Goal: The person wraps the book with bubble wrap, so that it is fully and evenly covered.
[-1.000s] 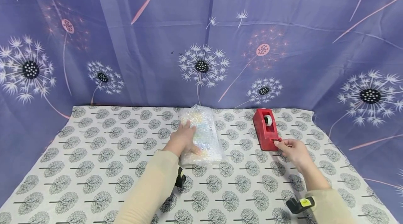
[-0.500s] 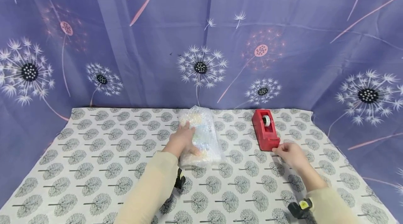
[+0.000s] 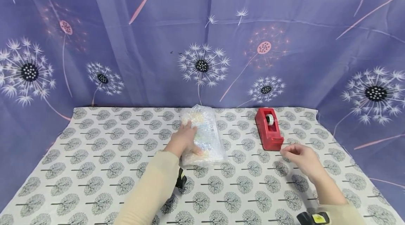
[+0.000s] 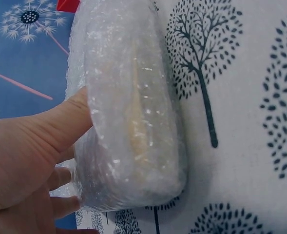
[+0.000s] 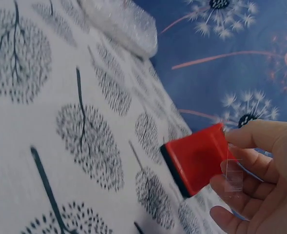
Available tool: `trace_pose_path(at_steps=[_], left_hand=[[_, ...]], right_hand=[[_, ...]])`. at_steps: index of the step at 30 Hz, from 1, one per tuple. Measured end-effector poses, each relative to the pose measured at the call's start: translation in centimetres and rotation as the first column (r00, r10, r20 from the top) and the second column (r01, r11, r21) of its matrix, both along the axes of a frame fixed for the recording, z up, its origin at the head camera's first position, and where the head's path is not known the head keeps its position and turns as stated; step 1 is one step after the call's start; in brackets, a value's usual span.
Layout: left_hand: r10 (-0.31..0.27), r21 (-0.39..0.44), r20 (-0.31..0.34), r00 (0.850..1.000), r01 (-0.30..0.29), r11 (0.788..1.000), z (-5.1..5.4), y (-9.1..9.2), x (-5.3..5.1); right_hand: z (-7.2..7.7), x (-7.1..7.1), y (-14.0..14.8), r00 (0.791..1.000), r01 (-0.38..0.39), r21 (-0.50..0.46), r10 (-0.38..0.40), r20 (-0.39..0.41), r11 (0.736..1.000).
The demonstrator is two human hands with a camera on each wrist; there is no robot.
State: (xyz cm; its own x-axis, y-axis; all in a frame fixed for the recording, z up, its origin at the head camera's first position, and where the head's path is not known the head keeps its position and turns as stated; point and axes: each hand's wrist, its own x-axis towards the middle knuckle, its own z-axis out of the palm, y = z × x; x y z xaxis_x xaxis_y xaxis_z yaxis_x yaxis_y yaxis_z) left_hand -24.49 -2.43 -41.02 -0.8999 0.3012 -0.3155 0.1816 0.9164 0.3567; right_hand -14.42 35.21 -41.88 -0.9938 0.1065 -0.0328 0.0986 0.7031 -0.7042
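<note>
A bubble-wrapped package [image 3: 207, 137] lies on the table, with pale yellow and blue showing faintly through the wrap. My left hand [image 3: 184, 140] rests on its left side, fingers spread and thumb extended. Seen from the left wrist, the thumb [image 4: 67, 119] presses against the clear bubble wrap [image 4: 128, 122]. Over on the right, my right hand [image 3: 302, 158] pinches a short strip of clear tape [image 5: 234, 180] between thumb and forefinger, and the strip hangs down in the right wrist view. Just beyond that hand stands a red tape dispenser [image 3: 268, 132] with a white-cored roll in it.
A white tablecloth [image 3: 95, 182] printed with grey trees covers the table. Behind it hangs a purple curtain [image 3: 152, 59] with dandelion prints, close to the far ends of package and dispenser.
My right hand has come away from the dispenser's front, moving slightly right and toward me, with the tape strip in its fingers. The left hand and package stay in place.
</note>
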Motion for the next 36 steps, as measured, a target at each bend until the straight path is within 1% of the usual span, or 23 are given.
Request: trace_pose_path(at_steps=[3,8,13,18,20,22,25,29,32,36], left_hand=[[0.001,0.001,0.000,1.000,-0.001,1.000,0.1,0.1,0.1],[-0.001,-0.001,-0.001,1.000,0.001,1.000,0.1,0.1,0.1],[-0.005,0.005,-0.002,1.000,0.005,1.000,0.0,0.1,0.1],[-0.005,0.008,-0.005,1.000,0.005,1.000,0.1,0.1,0.2],[-0.003,0.010,-0.005,1.000,0.003,1.000,0.1,0.1,0.2],[-0.003,0.008,-0.007,1.000,0.003,1.000,0.1,0.0,0.2],[-0.004,0.006,-0.011,1.000,0.004,1.000,0.1,0.0,0.2],[-0.006,0.006,-0.011,1.000,0.006,1.000,0.1,0.0,0.2],[0.001,0.013,-0.002,1.000,-0.001,1.000,0.1,0.0,0.2],[0.009,0.021,0.005,1.000,-0.009,1.000,0.1,0.0,0.2]], right_hand=[[0.4,0.5,-0.5,0.999,-0.024,-0.052,0.021,-0.047,0.998],[0.6,0.9,-1.1,0.997,-0.027,-0.138,0.017,-0.077,0.990],[0.6,0.9,-1.2,0.997,-0.022,-0.193,0.008,-0.072,0.981],[0.7,0.8,-1.4,0.999,-0.017,-0.268,0.006,-0.042,0.963],[0.8,0.8,-1.5,0.999,-0.004,-0.292,-0.008,-0.040,0.956],[1.0,0.8,-1.7,0.999,0.004,-0.308,-0.019,-0.045,0.951],[1.2,0.8,-2.0,0.998,0.018,-0.308,-0.038,-0.058,0.951],[1.3,0.9,-2.3,0.996,0.010,-0.320,-0.039,-0.084,0.947],[1.3,1.0,-2.6,0.992,-0.019,-0.363,-0.027,-0.121,0.932],[1.3,1.1,-2.8,0.988,-0.040,-0.432,-0.028,-0.151,0.901]])
